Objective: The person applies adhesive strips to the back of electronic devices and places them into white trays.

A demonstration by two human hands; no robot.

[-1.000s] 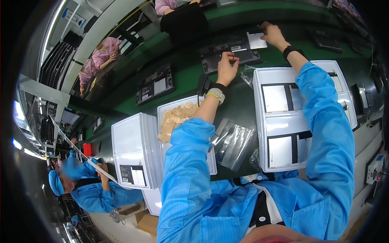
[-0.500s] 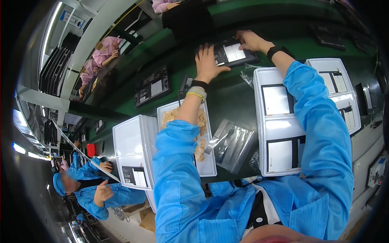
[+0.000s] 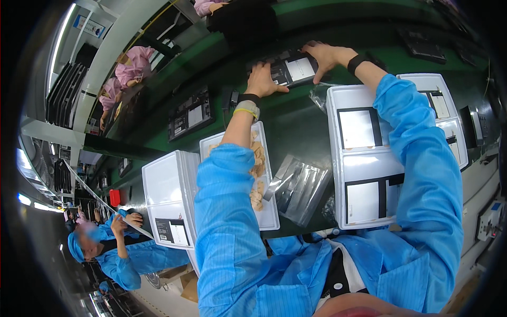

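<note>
An opened laptop base (image 3: 285, 68) lies on the green work surface at the far middle, its dark innards and a white-labelled battery (image 3: 300, 69) facing up. My left hand (image 3: 262, 80) grips its left end, fingers over the top and thumb along the near edge. Round the right end my right hand (image 3: 326, 57) is closed, fingers at the far corner and thumb at the near one. The hands hide both ends of the base. Under my left forearm stands a white tray (image 3: 271, 211) with tan paper-like pieces (image 3: 257, 158).
White trays with batteries (image 3: 360, 129) stand right; stacked white trays (image 3: 168, 177) stand left. Clear plastic bags (image 3: 301, 187) lie between. A second opened laptop base (image 3: 191, 113) is left, another (image 3: 422, 45) far right. A co-worker in blue (image 3: 119, 248) is at left; others wear pink.
My right hand has shifted from over the battery label to the right end of the laptop base. The co-worker at left has raised a hand. The whole view has shifted slightly.
</note>
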